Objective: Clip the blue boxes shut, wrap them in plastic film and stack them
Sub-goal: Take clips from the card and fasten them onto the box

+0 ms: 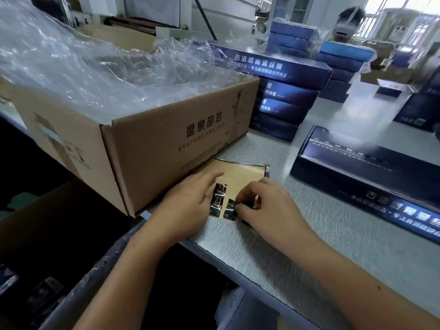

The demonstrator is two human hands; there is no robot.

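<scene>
The left hand (190, 201) lies flat, fingers spread, pressing a tan backing sheet (240, 172). The right hand (264, 206) pinches what looks like a small glossy sticker (229, 209). The sticker is probably thin, limp and tacky, and best lifted by a corner. The blue box (371, 172) lies to the right on the grey textured table (309, 234), and a carton (166, 134) of plastic film (95, 63) stands on the left.
</scene>
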